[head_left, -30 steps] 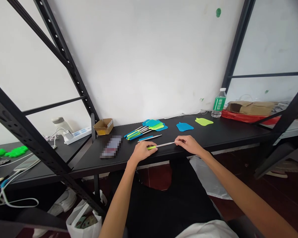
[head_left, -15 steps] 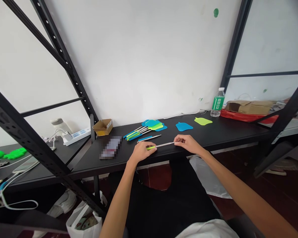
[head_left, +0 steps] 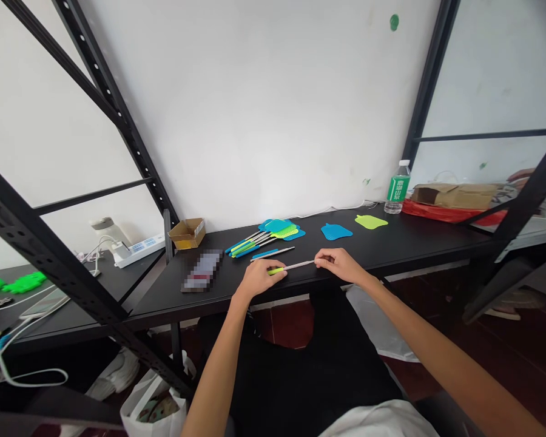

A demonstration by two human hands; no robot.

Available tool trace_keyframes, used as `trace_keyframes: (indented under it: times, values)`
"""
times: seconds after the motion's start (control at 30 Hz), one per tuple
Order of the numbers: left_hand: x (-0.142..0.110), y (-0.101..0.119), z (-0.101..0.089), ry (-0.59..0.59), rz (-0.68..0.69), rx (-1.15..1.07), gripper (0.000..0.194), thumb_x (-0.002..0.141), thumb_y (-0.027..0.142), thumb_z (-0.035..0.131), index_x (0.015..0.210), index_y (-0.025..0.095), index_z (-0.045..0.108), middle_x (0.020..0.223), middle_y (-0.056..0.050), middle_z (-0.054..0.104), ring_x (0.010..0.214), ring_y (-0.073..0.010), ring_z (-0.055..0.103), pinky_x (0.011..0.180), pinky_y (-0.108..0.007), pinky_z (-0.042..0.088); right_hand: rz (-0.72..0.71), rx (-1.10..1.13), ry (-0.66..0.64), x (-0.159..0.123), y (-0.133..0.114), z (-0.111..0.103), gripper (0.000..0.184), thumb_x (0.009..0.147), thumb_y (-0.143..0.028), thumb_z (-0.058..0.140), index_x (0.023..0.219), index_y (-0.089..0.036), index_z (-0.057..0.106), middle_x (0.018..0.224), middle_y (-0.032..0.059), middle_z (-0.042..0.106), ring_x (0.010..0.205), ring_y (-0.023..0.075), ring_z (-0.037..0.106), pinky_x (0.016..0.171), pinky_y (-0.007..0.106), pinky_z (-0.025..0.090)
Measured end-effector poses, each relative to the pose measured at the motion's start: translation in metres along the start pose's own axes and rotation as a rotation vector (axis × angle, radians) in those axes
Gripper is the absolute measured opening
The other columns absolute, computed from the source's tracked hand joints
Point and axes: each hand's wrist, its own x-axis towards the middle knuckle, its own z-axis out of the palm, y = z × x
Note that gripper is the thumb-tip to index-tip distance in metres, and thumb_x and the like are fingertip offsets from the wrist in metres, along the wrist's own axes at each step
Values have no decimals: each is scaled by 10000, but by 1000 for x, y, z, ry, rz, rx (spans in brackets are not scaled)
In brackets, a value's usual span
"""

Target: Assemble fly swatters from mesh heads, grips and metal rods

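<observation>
A fly swatter handle with a lime-green grip and a thin metal rod [head_left: 300, 265] lies level between my hands, just above the front of the black table [head_left: 391, 249]. My left hand [head_left: 258, 278] is closed around the green grip. The fingers of my right hand [head_left: 338, 264] pinch the rod's far end, hiding its tip. Behind them lies a loose blue-gripped handle [head_left: 273, 254]. A pile of assembled fly swatters [head_left: 264, 238], blue and green, rests farther back. To the right are a loose blue swatter head [head_left: 337, 232] and a lime-green swatter head [head_left: 371, 222].
A small cardboard box [head_left: 187, 234] and a pixelated phone-shaped object [head_left: 203, 271] are at left. A water bottle [head_left: 397, 188] stands back right. Black metal shelf posts [head_left: 430, 85] flank the table. Another person's hand [head_left: 521, 176] shows at far right.
My right hand has shifted slightly left, closer to my left hand, which stays on the green grip. Another person's hand has come into view at far right.
</observation>
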Motion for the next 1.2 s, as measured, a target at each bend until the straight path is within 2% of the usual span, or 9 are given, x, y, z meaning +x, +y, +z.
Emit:
trace_keyframes:
  times: [0.17, 0.37, 0.57, 0.9, 1.07, 1.2]
  values:
    - [1, -1, 0, -2, 5, 6, 301, 876, 487, 573, 1000, 292, 765, 1059, 12, 758, 958, -212, 678, 833, -278, 455, 34, 74, 5, -1, 0, 0, 245, 850, -440, 638, 974, -232, 680, 806, 14, 686, 639, 153, 514, 611, 282, 380]
    - [0, -1, 1, -3, 9, 12, 300, 876, 488, 574, 991, 291, 768, 1054, 10, 760, 965, -215, 678, 853, -281, 458, 33, 44, 11, -2, -1, 0, 215, 859, -437, 628, 873, -227, 677, 731, -4, 632, 652, 153, 515, 604, 278, 358]
    - [0, -1, 1, -7, 3, 12, 287, 876, 475, 586, 990, 293, 776, 1061, 6, 761, 978, -220, 681, 853, -279, 470, 22, 50, 11, -2, 1, 2, 216, 854, -431, 632, 861, -222, 686, 771, 7, 669, 703, 170, 566, 624, 280, 376]
    - [0, -5, 2, -8, 14, 8, 283, 874, 480, 592, 990, 306, 783, 1045, 12, 765, 987, -222, 684, 846, -276, 462, 18, -42, 11, -3, -3, 3, 206, 884, -393, 572, 840, -226, 684, 774, 10, 714, 629, 163, 550, 609, 279, 363]
    - [0, -4, 2, -14, 6, 13, 299, 880, 491, 582, 987, 302, 786, 1041, 8, 768, 983, -226, 687, 838, -276, 465, -3, -116, 12, -3, -10, 3, 255, 930, -389, 506, 799, -227, 654, 749, 5, 712, 595, 158, 533, 590, 273, 333]
    - [0, -2, 1, -16, 5, 18, 323, 885, 505, 566, 983, 292, 788, 1047, -1, 767, 985, -231, 684, 830, -273, 463, -13, -143, 19, -4, -15, 3, 314, 962, -392, 441, 787, -230, 645, 746, 11, 712, 647, 174, 582, 604, 274, 335]
